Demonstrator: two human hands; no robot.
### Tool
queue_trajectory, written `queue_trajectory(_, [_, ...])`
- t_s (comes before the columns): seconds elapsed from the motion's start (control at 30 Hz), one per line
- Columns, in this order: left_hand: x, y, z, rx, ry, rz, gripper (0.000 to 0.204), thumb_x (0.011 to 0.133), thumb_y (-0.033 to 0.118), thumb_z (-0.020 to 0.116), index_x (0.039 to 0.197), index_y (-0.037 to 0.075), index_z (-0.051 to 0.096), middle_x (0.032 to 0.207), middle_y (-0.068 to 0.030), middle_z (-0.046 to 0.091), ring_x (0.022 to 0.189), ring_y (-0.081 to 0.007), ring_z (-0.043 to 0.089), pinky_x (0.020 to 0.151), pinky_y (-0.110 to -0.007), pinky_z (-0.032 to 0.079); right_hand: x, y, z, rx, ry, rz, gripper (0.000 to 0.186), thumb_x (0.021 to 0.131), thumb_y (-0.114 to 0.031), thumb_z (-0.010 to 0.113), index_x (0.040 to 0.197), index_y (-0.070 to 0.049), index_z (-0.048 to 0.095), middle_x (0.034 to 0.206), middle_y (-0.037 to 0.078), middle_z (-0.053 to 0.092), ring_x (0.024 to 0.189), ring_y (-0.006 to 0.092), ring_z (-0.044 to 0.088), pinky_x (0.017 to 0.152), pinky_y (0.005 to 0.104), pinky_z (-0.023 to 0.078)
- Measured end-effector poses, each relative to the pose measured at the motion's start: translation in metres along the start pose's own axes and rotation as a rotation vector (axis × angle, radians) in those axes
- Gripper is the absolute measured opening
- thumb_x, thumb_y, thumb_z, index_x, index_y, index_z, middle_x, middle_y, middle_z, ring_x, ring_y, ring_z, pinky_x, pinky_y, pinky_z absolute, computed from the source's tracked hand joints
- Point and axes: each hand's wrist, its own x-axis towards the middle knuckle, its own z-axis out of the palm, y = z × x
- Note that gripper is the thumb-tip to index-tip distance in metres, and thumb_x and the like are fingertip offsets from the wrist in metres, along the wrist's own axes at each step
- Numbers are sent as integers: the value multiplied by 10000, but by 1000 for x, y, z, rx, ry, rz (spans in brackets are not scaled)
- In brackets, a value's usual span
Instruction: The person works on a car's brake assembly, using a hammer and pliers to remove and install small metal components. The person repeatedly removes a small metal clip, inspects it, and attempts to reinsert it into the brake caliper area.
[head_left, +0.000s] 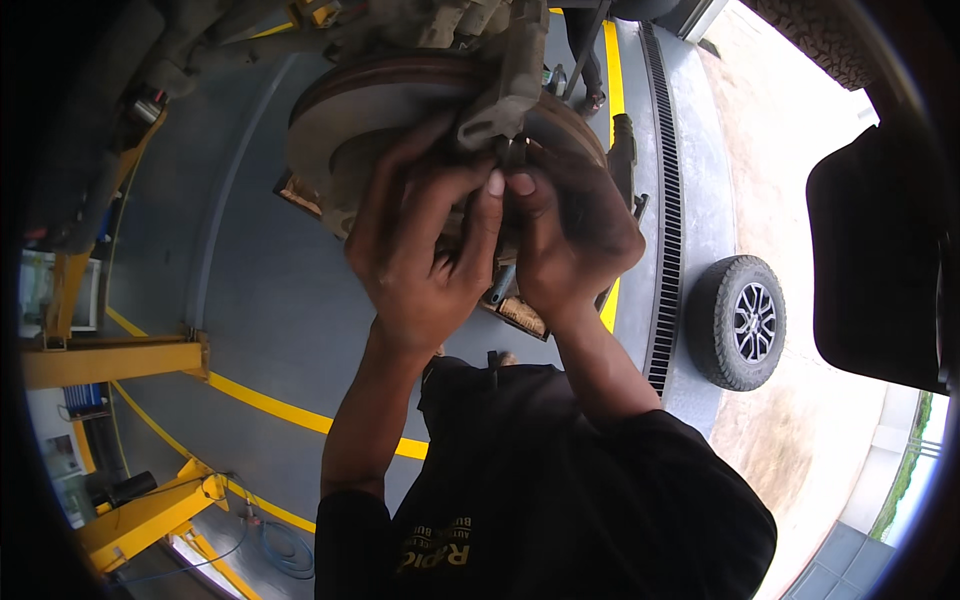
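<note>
Both my hands are raised at a brake disc on the underside of a vehicle, just below a metal bracket. My left hand has its fingers bent up toward the bracket's lower end, its thumb tip near that of my right hand. My right hand is curled, with thumb and index finger around a small metal piece that I cannot make out clearly. The fingertips of my left hand are partly hidden against the disc and bracket, so what they grip is unclear.
A loose wheel lies on the right beside a drain grate. Yellow lift arms and a coiled blue hose are at the left. A wooden box is under the disc. Part of another person shows at the top.
</note>
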Motion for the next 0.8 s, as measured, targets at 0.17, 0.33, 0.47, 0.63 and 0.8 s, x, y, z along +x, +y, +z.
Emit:
queue_trajectory(0.17, [-1, -5, 3, -9, 10, 29, 157, 859, 65, 805, 998, 49, 735, 1137, -175, 715, 981, -301, 722, 778, -379, 594, 3, -3, -8, -5, -85, 37, 107, 853, 0, 804, 925, 39, 734, 869, 124, 753, 774, 171, 721, 707, 280, 548])
queue_trajectory(0.33, [-2, -11, 5, -19, 18, 79, 164, 848, 49, 810, 993, 35, 734, 1141, -189, 711, 995, -306, 720, 797, -385, 596, 12, -23, -16, 153, -181, 344, 118, 911, -53, 788, 956, 46, 742, 877, 80, 752, 810, 112, 698, 705, 261, 551])
queue_trajectory(0.47, [-3, -9, 5, -29, 16, 54, 147, 855, 49, 806, 982, 37, 733, 1156, -192, 708, 1010, -304, 716, 815, -386, 596, 23, -38, -20, 345, -162, 630, 148, 949, -86, 761, 999, 53, 753, 916, 61, 745, 834, 93, 680, 720, 249, 555])
queue_trajectory(0.63, [-3, -10, 6, -37, 19, 63, 133, 864, 49, 797, 976, 35, 727, 1155, -196, 707, 1014, -301, 716, 817, -385, 597, 36, -46, -24, 286, -223, 859, 199, 962, -114, 743, 1056, 60, 762, 1053, 96, 745, 932, 114, 680, 775, 247, 550])
queue_trajectory(0.8, [-3, -7, 9, -7, 37, 73, 128, 867, 38, 783, 976, 23, 717, 1149, -202, 709, 997, -297, 716, 810, -385, 596, 46, -51, -29, 340, -239, 1036, 246, 978, -171, 729, 1061, 58, 765, 1051, 92, 739, 928, 105, 670, 733, 243, 529])
